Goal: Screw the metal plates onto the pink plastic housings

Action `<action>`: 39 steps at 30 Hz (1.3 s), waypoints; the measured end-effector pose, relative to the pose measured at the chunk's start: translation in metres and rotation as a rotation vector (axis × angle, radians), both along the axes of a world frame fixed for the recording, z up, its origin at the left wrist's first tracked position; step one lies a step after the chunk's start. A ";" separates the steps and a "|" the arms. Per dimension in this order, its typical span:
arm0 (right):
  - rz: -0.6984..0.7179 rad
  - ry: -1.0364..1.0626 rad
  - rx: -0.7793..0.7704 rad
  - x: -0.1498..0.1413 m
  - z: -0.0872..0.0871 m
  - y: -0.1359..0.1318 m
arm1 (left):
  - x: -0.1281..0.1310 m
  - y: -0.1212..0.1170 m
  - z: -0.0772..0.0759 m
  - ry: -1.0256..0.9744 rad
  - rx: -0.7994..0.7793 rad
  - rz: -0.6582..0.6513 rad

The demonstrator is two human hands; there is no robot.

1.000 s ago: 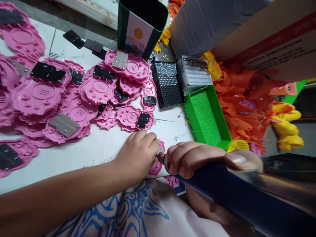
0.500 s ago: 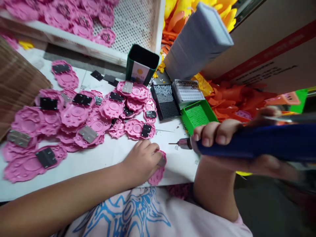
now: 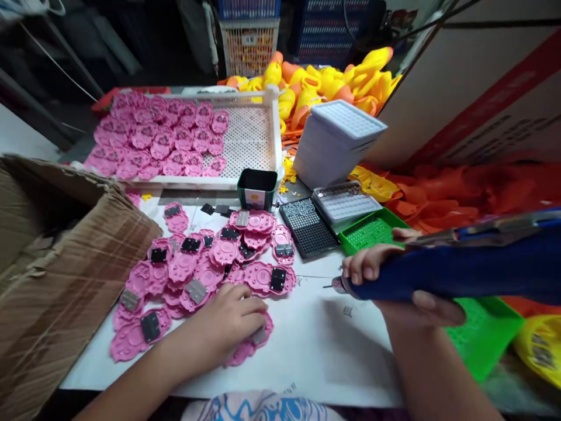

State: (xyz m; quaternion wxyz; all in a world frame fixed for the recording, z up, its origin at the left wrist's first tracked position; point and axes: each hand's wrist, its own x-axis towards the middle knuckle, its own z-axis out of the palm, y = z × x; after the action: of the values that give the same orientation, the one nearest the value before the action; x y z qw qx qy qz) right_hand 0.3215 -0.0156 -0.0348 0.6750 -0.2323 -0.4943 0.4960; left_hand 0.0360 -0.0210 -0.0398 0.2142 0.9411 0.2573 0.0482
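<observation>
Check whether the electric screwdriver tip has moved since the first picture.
Yes: relative to the black screw tray, the electric screwdriver tip has shifted right, off the pink plate at the left hand.

**Printed matter in view: no legible text**

Lettering on the large carton (image 3: 486,70) at right, beneath its red band (image 3: 495,96), is blurred. Marks on the paper-covered tabletop (image 3: 319,368), the green container's label (image 3: 255,198), the background crate's tag (image 3: 249,38) and the yellow object (image 3: 540,349) at lower right are likewise unreadable.
</observation>
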 end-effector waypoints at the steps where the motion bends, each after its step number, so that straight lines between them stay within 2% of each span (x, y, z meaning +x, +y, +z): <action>1: 0.008 0.003 0.013 0.000 0.000 0.000 | -0.004 0.001 0.001 0.029 -0.014 0.001; 4: 0.040 -0.002 0.014 -0.003 -0.001 0.000 | -0.008 -0.003 0.006 0.083 0.005 0.015; 7: 0.041 -0.019 0.000 -0.006 -0.002 0.001 | -0.004 -0.016 0.009 0.097 0.049 0.097; 10: 0.021 -0.055 -0.013 -0.007 0.000 0.002 | -0.003 -0.027 0.003 0.108 0.053 0.188; 14: -0.007 -0.083 -0.048 -0.006 0.004 0.000 | -0.011 -0.026 -0.008 0.132 0.159 0.181; 16: -0.025 -0.081 -0.103 -0.005 0.005 -0.002 | -0.014 -0.022 -0.007 0.150 0.185 0.177; 18: -0.043 -0.075 -0.163 -0.005 0.006 -0.004 | -0.015 -0.018 0.004 0.155 0.158 0.162; 21: -0.034 -0.063 -0.192 -0.003 0.004 -0.005 | -0.009 -0.006 0.039 0.098 0.042 0.124; 22: -0.031 -0.059 -0.190 -0.002 0.003 -0.005 | -0.006 0.002 0.053 0.062 0.025 0.147; 24: -0.019 -0.082 -0.172 0.000 0.000 -0.003 | 0.003 0.029 0.081 -0.030 0.096 0.253; 25: -0.007 -0.107 -0.169 0.001 -0.002 -0.001 | 0.008 0.049 0.092 -0.038 0.143 0.376; 26: -0.011 -0.120 -0.176 0.001 -0.003 0.000 | 0.013 0.071 0.101 0.027 0.180 0.516; 28: -0.025 -0.109 -0.189 0.002 -0.005 0.002 | 0.022 0.124 0.109 0.395 0.153 0.828; 31: -0.048 -0.045 -0.159 0.005 -0.006 0.005 | 0.029 0.200 0.101 0.561 0.157 0.953; 33: -0.035 -0.071 -0.105 0.007 -0.008 0.006 | 0.029 0.237 0.088 0.646 0.153 1.012; 36: -0.060 -0.113 -0.048 0.011 -0.013 0.008 | 0.025 0.268 0.069 0.729 0.159 1.050; 39: -0.092 -0.122 -0.051 0.011 -0.019 0.012 | 0.021 0.282 0.057 0.760 0.177 1.040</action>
State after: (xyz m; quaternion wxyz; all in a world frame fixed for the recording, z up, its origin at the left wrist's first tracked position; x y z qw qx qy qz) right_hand 0.3330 -0.0035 -0.0535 0.6597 -0.3018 -0.5104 0.4618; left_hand 0.0571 0.2608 0.0167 -0.0214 0.6591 0.7323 -0.1698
